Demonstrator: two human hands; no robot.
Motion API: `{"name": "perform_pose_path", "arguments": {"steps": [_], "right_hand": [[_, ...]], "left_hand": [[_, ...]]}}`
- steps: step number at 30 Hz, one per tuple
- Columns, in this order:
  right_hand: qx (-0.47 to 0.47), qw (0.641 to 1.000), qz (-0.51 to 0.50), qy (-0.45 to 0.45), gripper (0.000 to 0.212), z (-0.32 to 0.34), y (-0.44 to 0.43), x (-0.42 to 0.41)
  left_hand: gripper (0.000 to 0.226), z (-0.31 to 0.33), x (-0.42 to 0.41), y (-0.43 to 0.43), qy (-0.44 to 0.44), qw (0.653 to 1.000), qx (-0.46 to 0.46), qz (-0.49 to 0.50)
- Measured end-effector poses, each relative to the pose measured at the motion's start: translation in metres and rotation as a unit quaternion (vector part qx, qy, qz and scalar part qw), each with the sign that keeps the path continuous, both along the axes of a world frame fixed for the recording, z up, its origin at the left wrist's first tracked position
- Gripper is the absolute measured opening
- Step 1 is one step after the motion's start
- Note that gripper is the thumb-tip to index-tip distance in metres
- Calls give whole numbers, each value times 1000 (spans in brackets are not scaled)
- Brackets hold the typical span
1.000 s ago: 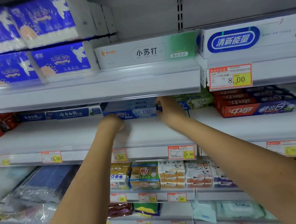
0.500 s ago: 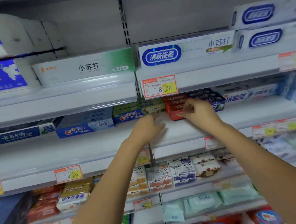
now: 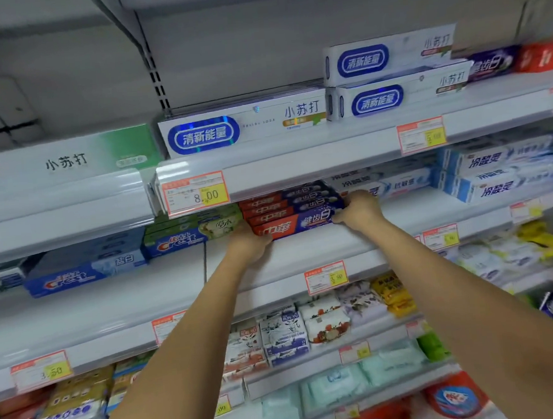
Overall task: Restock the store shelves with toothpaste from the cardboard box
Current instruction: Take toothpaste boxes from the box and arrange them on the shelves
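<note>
A stack of red-and-blue toothpaste boxes [image 3: 293,213] lies on the middle shelf [image 3: 304,253]. My left hand [image 3: 250,245] grips the stack's left end at the bottom box. My right hand [image 3: 360,210] holds the stack's right end, fingers curled against the boxes. Both arms reach up from the bottom of the view. Crest toothpaste boxes [image 3: 86,271] and green Crest boxes [image 3: 195,231] lie to the left on the same shelf. The cardboard box is not in view.
White-and-blue toothpaste boxes [image 3: 243,128] line the upper shelf [image 3: 298,162], with more stacked at the right [image 3: 390,73]. Pale blue boxes [image 3: 495,174] fill the middle shelf's right. Soap packs [image 3: 284,336] and wipes sit on lower shelves. Price tags [image 3: 195,193] hang on shelf edges.
Both hands moved right from the blue Crest boxes to the red-and-blue stack and now hold its two ends. The view has shifted right along the shelves.
</note>
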State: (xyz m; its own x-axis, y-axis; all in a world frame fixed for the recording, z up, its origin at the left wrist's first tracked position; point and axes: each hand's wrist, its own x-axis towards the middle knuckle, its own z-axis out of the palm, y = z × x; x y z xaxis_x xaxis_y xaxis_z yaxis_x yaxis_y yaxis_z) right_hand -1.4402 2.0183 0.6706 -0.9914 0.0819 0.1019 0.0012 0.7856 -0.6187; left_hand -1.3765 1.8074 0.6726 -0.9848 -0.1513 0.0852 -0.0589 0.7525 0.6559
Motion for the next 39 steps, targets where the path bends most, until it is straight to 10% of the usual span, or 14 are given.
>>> {"name": "perform_pose_path", "arguments": {"steps": [31,35,39], "right_hand": [[-193,978,80,14,23,-23,9,-21],[-157,986,51,29,20,-21,26,-26],[-14,967,-18,252,32,-16,73,-26]], "left_hand": [[23,2,1,18,5,995,57,81],[49,-2,-6,24,-46,992,-40,110],[80,-6,4,59,1,955,-238,178]]}}
